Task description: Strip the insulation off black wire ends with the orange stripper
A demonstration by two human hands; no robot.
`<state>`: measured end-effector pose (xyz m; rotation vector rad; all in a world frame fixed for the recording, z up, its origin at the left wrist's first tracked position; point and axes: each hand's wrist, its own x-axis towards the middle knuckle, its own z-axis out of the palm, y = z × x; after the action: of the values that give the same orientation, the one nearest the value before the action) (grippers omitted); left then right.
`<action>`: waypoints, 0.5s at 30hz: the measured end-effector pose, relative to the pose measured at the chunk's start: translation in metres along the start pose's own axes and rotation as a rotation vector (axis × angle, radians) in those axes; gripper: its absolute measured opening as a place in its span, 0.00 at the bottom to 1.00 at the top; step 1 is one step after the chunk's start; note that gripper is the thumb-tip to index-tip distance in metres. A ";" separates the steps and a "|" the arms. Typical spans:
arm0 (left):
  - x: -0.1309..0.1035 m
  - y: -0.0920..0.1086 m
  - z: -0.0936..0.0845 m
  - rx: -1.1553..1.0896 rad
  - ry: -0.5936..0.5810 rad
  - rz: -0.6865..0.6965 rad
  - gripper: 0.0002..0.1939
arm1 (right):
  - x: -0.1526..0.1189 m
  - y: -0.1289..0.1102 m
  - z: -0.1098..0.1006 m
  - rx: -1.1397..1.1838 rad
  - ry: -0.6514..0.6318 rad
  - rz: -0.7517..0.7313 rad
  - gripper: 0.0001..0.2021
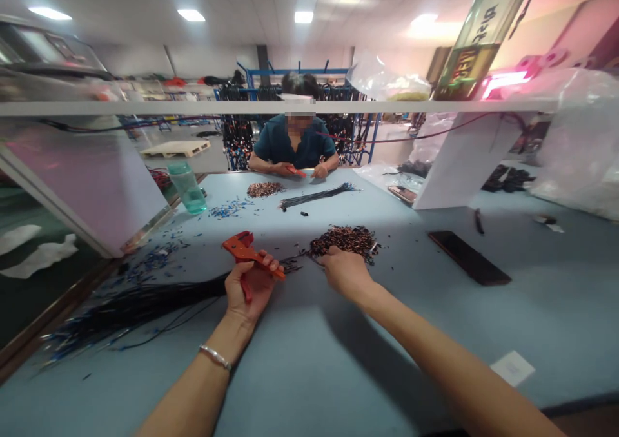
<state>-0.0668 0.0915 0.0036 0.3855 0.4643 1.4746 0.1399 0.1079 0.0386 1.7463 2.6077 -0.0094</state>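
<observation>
My left hand [251, 289] is wrapped round a red-orange hand tool [238, 247], its jaw end pointing up and left. Under and beside that hand runs a long bundle of black wires [159, 301] with blue ends at the left. My right hand [345, 271] is at the near left edge of a pile of small copper-and-black pieces [355, 238], fingers closed together. What those fingertips hold is too small to make out. The wires' other ends lie between the two hands.
Across the table [290, 372] a person [294, 140] holds another red tool. A green bottle [187, 189], loose blue bits [229, 209], a second copper pile [265, 189] and wire bundle [316, 196] lie ahead. A dark phone [469, 258] is at right; a white shelf [271, 107] spans above.
</observation>
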 end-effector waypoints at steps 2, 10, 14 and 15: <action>0.000 -0.001 0.001 -0.003 0.010 0.004 0.09 | 0.000 0.001 -0.004 0.010 0.010 0.005 0.14; -0.002 -0.002 0.003 0.003 0.045 0.032 0.09 | 0.016 -0.019 0.001 0.072 -0.002 -0.066 0.15; 0.000 -0.003 0.000 -0.004 0.045 0.035 0.09 | 0.020 -0.001 -0.001 0.043 -0.013 0.021 0.14; 0.000 -0.003 -0.001 -0.006 0.043 0.034 0.09 | 0.019 0.004 -0.002 0.038 -0.011 0.037 0.14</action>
<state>-0.0646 0.0914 0.0014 0.3590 0.4900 1.5194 0.1364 0.1267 0.0409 1.8005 2.5846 -0.0690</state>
